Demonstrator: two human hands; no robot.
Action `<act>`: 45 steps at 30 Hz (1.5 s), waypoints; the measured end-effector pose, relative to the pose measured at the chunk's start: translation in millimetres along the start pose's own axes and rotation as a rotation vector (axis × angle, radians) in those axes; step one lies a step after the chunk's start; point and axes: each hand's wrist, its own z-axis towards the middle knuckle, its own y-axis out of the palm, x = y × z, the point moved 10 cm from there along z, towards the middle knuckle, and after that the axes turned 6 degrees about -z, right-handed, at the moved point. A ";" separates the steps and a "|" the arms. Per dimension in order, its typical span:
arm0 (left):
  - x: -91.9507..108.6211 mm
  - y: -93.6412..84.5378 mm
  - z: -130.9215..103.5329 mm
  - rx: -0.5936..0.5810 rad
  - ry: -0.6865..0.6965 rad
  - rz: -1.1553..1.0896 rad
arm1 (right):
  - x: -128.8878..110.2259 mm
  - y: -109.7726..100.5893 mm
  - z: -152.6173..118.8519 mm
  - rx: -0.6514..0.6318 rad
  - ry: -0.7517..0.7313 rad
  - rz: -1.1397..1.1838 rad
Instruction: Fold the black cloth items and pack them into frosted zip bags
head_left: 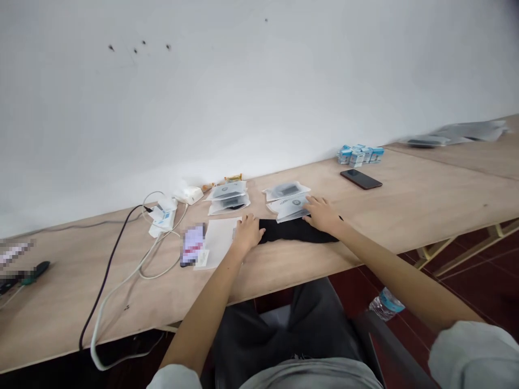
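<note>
A black cloth item (290, 230) lies flat along the front part of the table. My left hand (248, 232) rests at its left end, fingers spread, over the right edge of a white sheet or bag (219, 241). My right hand (322, 216) is over the cloth's right part, its fingertips on the near edge of a frosted packet (290, 205), fingers apart. Another frosted packet (287, 190) lies just behind that one. Two more frosted packets (228, 197) overlap behind my left hand.
A lit phone (193, 244) lies left of the white sheet, beside white cables and a power strip (162, 217). At the right are a dark phone (360, 179), small blue-white boxes (360, 155) and grey bags (470, 131). A bottle (386, 304) is below the table.
</note>
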 end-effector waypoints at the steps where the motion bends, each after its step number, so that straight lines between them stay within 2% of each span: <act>1: -0.3 3.1 1.4 -0.017 -0.002 -0.001 | -3.7 6.2 5.3 -0.009 -0.022 -0.003; 6: -9.9 6.7 6.9 -0.076 -0.022 -0.046 | -13.3 19.5 27.5 -0.032 -0.050 0.028; 9: -19.8 8.9 12.4 -0.110 -0.026 -0.126 | -14.2 10.4 27.5 0.003 -0.042 0.053; 11: -25.6 8.8 16.9 -0.083 -0.032 -0.213 | -11.9 4.2 20.7 0.019 -0.041 0.095; 15: -24.8 4.3 22.0 0.018 -0.014 -0.327 | -8.1 15.7 2.7 -0.148 -0.108 0.211; 17: -19.9 -2.9 18.1 0.051 0.014 -0.356 | -7.2 14.3 -6.3 -0.192 -0.161 0.265; 19: -16.8 -19.4 6.7 0.096 0.068 -0.435 | -2.5 -1.5 -15.9 -0.171 -0.177 0.332; 21: -16.7 -41.0 -11.3 0.115 0.155 -0.570 | 3.2 -26.4 -29.0 -0.155 -0.185 0.429; 23: -13.5 -51.7 -30.2 -0.016 0.268 -0.687 | 0.8 -49.9 -45.6 -0.220 -0.268 0.565; 25: -9.0 -49.8 -45.2 -0.209 0.345 -0.727 | -0.1 -65.6 -57.3 -0.286 -0.330 0.657; 26: -11.0 -50.0 -46.9 -0.223 0.337 -0.721 | 4.2 -68.9 -57.4 -0.276 -0.313 0.664; 27: -13.5 -47.8 -45.3 -0.213 0.310 -0.687 | 10.3 -67.3 -54.5 -0.252 -0.272 0.638; 29: -20.9 -39.1 -35.2 -0.117 0.197 -0.535 | 25.2 -50.3 -43.7 -0.193 -0.144 0.504; 31: -28.7 -21.0 -25.5 -0.063 0.036 -0.274 | 35.9 -13.9 -35.2 -0.254 -0.016 0.310; 33: -25.8 -4.4 -19.9 -0.055 -0.010 -0.108 | 36.8 12.3 -28.4 -0.267 0.007 0.196; 35: -21.5 2.1 -15.3 -0.024 0.000 -0.045 | 33.2 25.9 -22.8 -0.262 -0.019 0.157; 37: -21.3 -1.1 -9.3 0.013 0.010 -0.045 | 31.4 27.5 -16.3 -0.250 -0.038 0.146; 39: -27.4 -12.6 -1.4 0.071 -0.027 -0.061 | 38.1 19.3 -7.0 -0.206 0.022 0.126; 41: -35.7 -31.8 4.0 0.200 -0.097 -0.075 | 49.3 2.5 1.7 -0.091 0.142 0.100; 43: -34.9 -44.3 5.0 0.300 -0.108 -0.094 | 51.0 -14.6 5.1 0.045 0.201 0.094; 44: -29.5 -42.7 5.1 0.289 -0.075 -0.108 | 44.5 -18.2 5.3 0.077 0.169 0.105; 45: -21.5 -35.0 5.2 0.227 -0.024 -0.122 | 34.4 -17.2 4.5 0.072 0.106 0.126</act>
